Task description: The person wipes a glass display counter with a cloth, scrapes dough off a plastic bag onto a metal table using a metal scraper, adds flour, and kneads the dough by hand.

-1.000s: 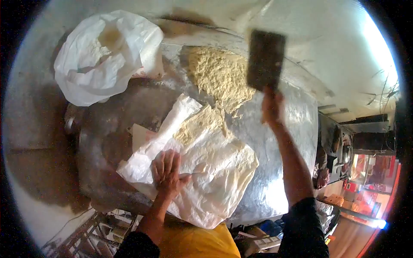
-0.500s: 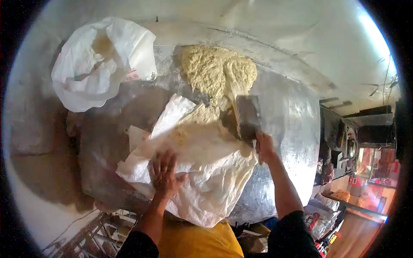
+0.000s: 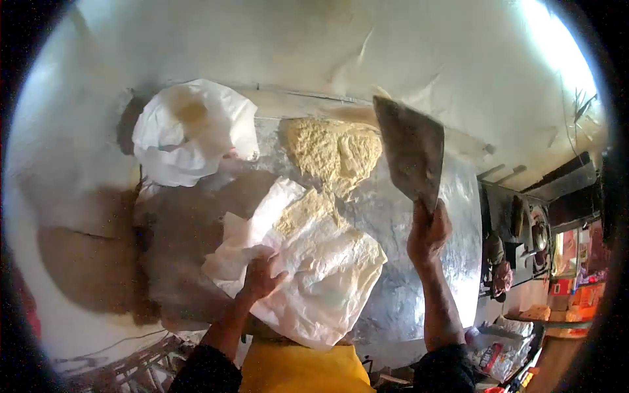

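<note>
lifted from beside the sack's right edge, the flat blade (image 3: 413,154) has swung up and away from you since the earlier frame. your right hand (image 3: 430,232) is clenched round its near end; your left hand (image 3: 263,278) lies on the white sack (image 3: 327,281) with fingers curled, though you cannot tell whether they pinch it. dough (image 3: 331,154) spreads beyond your left fingertips and to the left of your right fingers. keep that left hand bearing down so the sack can't slide, and bring the blade's edge in low, with a firm wrist. its long axis runs from your right fingers outward, the free end leaning left.
</note>
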Motion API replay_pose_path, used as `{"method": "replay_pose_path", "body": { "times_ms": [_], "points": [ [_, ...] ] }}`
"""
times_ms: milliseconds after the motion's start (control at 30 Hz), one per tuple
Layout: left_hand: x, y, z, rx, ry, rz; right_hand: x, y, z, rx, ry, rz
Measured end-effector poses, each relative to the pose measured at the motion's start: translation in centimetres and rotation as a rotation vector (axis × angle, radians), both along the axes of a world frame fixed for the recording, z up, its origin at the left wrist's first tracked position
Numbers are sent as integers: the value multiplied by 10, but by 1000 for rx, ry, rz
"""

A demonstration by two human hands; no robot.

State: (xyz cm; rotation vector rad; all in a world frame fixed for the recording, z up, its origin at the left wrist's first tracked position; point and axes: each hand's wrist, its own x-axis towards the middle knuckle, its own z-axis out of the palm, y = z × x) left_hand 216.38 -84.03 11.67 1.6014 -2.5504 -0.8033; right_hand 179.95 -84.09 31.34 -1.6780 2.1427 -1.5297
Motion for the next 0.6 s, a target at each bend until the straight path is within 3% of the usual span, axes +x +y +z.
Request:
{"method": "replay_pose_path", "body": {
  "times_ms": [67, 100, 133, 200, 300, 400, 433, 500, 600],
  "points": [
    [21, -2, -10, 117, 332, 165, -1, 0, -26, -23, 197, -68],
    [26, -5, 11, 78, 371, 173, -7, -1, -52, -8, 225, -30],
    [43, -6, 14, 154, 423, 325, -27, 6, -115, 133, 472, 89],
    [64, -7, 8, 88, 454, 332, -36, 18, -177, 733, 419, 67],
    [81, -1, 23, 117, 478, 361, -25, 43, -188, 887, 452, 86],
    [82, -5, 46, 236, 538, 431, -21, 54, -199, 775, 408, 47],
    [87, -18, 37, 222, 536, 443, -17, 53, -189, 869, 339, 14],
    [103, -47, 13, 23, 574, 438, -16, 52, -190, 901, 180, 25],
    [109, -130, 33, -304, 772, 464, -19, 66, -221, 808, 260, 20]
  ]
}}
